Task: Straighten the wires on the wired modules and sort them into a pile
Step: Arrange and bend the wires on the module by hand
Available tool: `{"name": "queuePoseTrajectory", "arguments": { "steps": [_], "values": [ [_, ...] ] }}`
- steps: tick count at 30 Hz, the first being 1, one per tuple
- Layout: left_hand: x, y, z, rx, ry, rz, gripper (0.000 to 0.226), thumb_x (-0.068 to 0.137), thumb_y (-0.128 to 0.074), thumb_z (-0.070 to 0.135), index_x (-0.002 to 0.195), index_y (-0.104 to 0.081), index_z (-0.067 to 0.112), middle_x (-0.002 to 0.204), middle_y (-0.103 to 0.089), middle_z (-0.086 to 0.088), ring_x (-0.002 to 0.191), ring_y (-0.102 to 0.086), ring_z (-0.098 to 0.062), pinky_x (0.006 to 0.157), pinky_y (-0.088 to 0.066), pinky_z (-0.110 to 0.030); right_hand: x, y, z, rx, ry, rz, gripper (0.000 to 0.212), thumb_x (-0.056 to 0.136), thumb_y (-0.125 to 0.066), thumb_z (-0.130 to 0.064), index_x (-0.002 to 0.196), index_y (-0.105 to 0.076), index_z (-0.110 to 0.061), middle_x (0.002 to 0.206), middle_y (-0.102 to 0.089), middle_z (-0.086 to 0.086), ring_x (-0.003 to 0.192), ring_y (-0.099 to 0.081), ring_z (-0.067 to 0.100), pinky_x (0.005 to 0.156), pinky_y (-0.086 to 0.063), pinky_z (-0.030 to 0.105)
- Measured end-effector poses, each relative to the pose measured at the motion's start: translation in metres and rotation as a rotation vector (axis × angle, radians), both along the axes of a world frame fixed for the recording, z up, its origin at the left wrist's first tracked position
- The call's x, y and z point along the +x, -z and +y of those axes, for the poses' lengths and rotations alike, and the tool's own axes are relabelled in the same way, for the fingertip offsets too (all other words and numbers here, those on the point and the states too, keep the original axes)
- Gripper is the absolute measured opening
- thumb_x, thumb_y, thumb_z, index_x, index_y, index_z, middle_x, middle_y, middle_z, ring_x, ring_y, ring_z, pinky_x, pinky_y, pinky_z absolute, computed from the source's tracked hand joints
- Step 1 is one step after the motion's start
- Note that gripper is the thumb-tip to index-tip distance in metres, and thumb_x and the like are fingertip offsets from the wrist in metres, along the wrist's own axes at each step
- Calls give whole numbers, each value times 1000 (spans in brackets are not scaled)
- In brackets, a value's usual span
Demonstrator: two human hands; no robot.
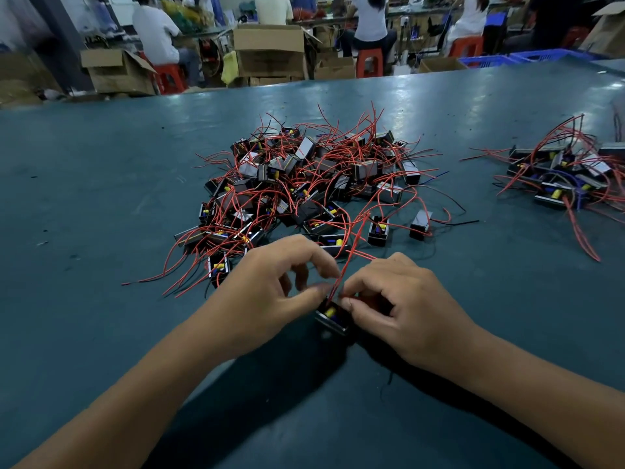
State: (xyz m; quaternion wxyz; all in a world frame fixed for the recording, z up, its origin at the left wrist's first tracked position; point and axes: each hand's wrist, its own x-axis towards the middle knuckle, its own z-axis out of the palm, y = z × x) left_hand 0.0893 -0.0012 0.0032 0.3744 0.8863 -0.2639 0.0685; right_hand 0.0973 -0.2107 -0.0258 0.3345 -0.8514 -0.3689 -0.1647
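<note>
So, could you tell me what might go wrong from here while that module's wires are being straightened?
1. The red wire rising from the held module runs back toward the big pile; pulling may drag tangled modules along.
2. Both hands, left and right, pinch close to the module, so a hard tug could strain the wire's root.
3. The sorted pile looks loose; wires could re-tangle.

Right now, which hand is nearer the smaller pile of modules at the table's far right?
Right. The right hand lies on the side toward the smaller pile, though well short of it; the left hand sits farther away, across the held module.
</note>
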Motion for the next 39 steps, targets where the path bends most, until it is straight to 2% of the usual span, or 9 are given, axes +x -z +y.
{"name": "queuePoseTrajectory", "arguments": {
  "steps": [3,9,14,19,24,27,30,34,39],
  "values": [
    [5,2,6,124,110,-142,17,87,-77,15,101,-73,24,104,-62,12,88,-58,-7,75,-44,-16,1,1,-1,7,-5,13,4,83,-67,-17,84,-71,-16,81,-58,-22,83,-39,-25,76,-32,18],
    [10,7,9,214,157,-325,16,92,-69,31,101,-75,19,102,-62,10,93,-58,-13,77,-50,-33,1,0,-2,6,-21,10,5,84,-67,-19,84,-71,-17,78,-52,-26,80,-41,-22,76,-32,19],
    [12,10,7,228,168,-385,15,93,-68,30,96,-76,17,95,-65,5,87,-54,-12,72,-49,-32,1,1,-1,5,-23,30,5,84,-67,-19,84,-72,-17,75,-64,-12,74,-39,-12,76,-30,12],
    [9,7,5,237,139,-353,17,93,-67,33,94,-75,17,94,-63,5,87,-57,-13,73,-47,-28,0,0,-1,11,-17,39,5,83,-66,-18,82,-71,-15,74,-66,-8,72,-43,-3,75,-33,19],
    [1,6,-2,84,64,-48,10,93,-70,28,85,-70,24,77,-58,15,69,-50,-3,62,-36,-16,0,0,0,19,3,50,8,84,-66,-20,85,-74,-18,75,-68,-6,75,-50,4,77,-37,27],
    [-1,6,-4,-87,10,217,14,92,-72,24,78,-72,23,66,-61,2,58,-44,-4,54,-34,-20,0,0,-1,24,12,59,8,84,-67,-21,86,-74,-18,75,-68,-6,74,-50,4,78,-37,31],
    [-2,7,-8,-248,-96,422,18,90,-73,20,74,-72,12,56,-52,-2,52,-37,-10,48,-26,-25,0,1,0,28,18,57,4,83,-69,-18,82,-73,-16,70,-65,-7,69,-46,1,77,-36,30],
    [-3,7,-17,-308,-199,511,24,88,-73,16,67,-66,6,59,-47,-6,51,-30,-14,48,-21,-28,-1,1,0,47,40,68,5,82,-69,-16,78,-70,-17,65,-63,-7,68,-45,2,75,-33,19],
    [-7,9,-24,-521,-268,793,28,83,-65,11,55,-65,15,54,-45,-2,44,-30,-11,40,-21,-18,-4,0,4,11,44,9,6,82,-68,-16,76,-69,-15,66,-62,-9,66,-41,0,76,-35,29]
  ]
}}
